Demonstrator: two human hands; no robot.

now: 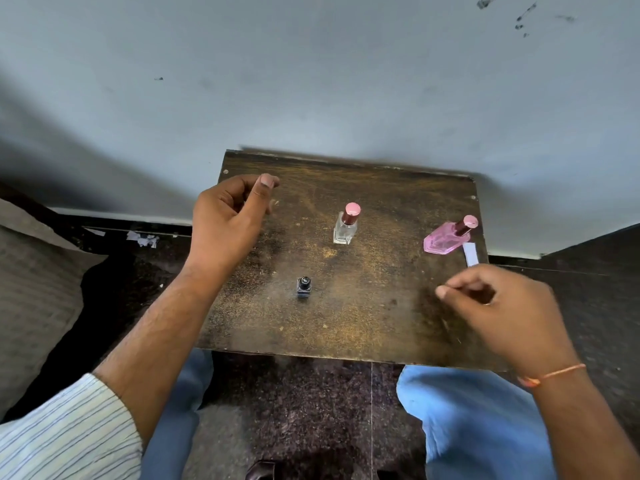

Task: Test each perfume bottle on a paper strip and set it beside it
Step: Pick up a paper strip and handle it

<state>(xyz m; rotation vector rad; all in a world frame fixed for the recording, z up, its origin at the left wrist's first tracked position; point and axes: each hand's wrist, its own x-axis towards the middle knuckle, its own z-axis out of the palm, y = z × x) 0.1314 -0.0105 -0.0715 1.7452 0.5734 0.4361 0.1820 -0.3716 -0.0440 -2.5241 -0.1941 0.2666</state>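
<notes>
A small dark wooden table stands against a pale wall, seen from above.

Three perfume bottles are on it. A clear square bottle with a pink cap stands upright near the centre. A pink faceted bottle, also pink-capped, sits at the table's right side, near the far corner. A white paper strip lies just beside it on its right, at the table's right edge; its near end is hidden behind the right hand. A small dark bottle stands upright nearer the person, left of centre, well apart from the other two. No cap is visible on it.

The left hand is raised over the far left part of the table, fingers loosely curled, thumb tip up. Nothing can be seen in its grasp; it touches no bottle.

The right hand is over the right near part of the table, fingers curled inward with thumb and forefinger drawn together. Motion blur prevents confirming whether it pinches anything. An orange thread band is on that wrist.

A striped sleeve covers the left forearm. Blue trousers and dark speckled floor are visible below the table.
</notes>
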